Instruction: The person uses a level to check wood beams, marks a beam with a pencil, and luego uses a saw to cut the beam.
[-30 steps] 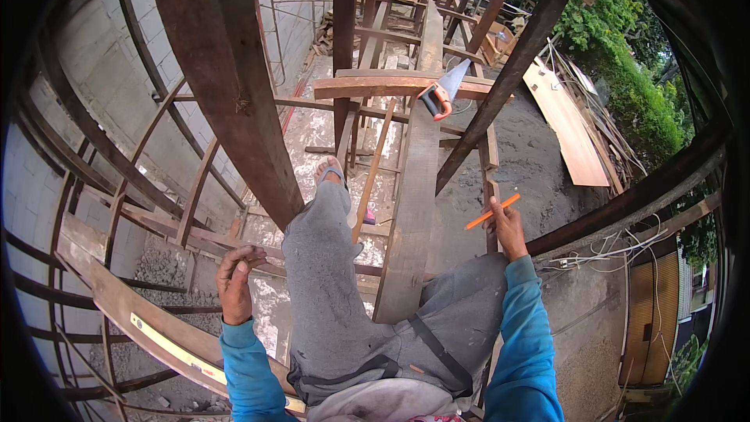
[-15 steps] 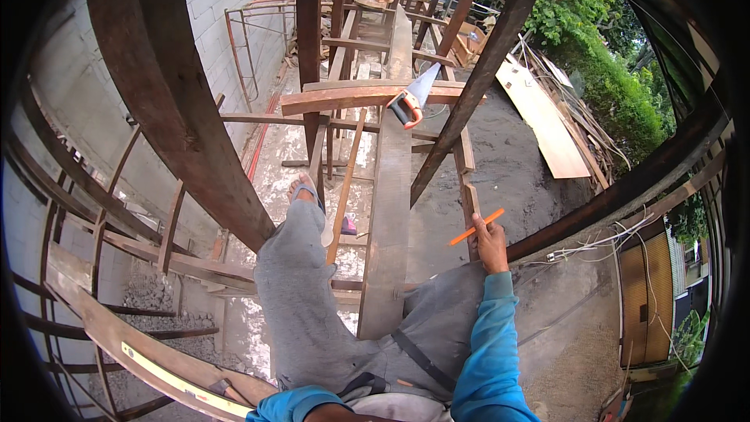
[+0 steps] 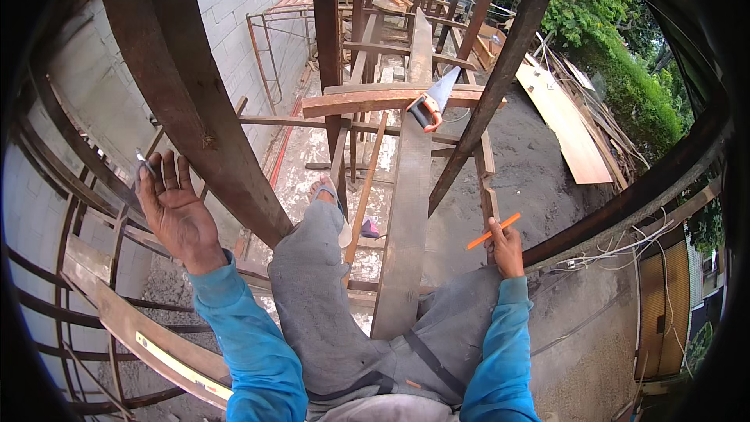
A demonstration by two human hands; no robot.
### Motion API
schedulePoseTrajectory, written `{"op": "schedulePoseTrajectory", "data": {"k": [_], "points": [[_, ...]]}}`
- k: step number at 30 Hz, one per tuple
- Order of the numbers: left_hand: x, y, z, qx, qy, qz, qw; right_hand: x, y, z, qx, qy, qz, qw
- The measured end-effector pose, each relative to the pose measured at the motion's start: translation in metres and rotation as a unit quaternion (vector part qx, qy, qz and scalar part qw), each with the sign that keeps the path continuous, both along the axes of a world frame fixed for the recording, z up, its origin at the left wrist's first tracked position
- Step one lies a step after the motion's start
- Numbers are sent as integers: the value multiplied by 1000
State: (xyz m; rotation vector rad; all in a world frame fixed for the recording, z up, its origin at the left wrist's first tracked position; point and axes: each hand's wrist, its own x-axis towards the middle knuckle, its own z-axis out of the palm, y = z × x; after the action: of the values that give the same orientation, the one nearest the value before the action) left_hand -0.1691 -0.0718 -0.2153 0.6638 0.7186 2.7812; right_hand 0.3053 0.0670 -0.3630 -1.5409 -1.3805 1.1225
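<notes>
My left hand is raised at the left, palm up with several fingers stretched out. Between its thumb and forefinger sits a small white stick, which looks like a cigarette. My right hand grips an orange carpenter's pencil beside a narrow wooden beam. Straight ahead, a handsaw with an orange and black handle rests against a reddish timber laid crosswise. Below it a long plank runs from between my legs into the distance.
Dark wooden posts and a slanting post rise around me. A yellow spirit level lies on a board at lower left. Loose white cables hang at right. The ground lies well below, with a plywood sheet beyond.
My left hand has come up into view at the left with the cigarette. My right hand still holds the pencil. The whole view has shifted slightly.
</notes>
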Motion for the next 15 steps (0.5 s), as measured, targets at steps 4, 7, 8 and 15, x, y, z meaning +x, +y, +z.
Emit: {"op": "schedulePoseTrajectory", "data": {"k": [4, 7, 8, 15], "points": [[-93, 49, -20, -43, 26, -57, 997, 2, -3, 2, 8, -7, 5, 1000], [-137, 71, -29, -131, 85, -189, 969, 4, -2, 0, 7, 0, 6, 1000], [-135, 74, -31, -134, 79, -247, 957, 4, -3, 2, 6, -5, 5, 1000], [-57, 93, 30, -146, 222, -526, 808, 12, -2, -3, 1, 1, 27, 1000]]}}
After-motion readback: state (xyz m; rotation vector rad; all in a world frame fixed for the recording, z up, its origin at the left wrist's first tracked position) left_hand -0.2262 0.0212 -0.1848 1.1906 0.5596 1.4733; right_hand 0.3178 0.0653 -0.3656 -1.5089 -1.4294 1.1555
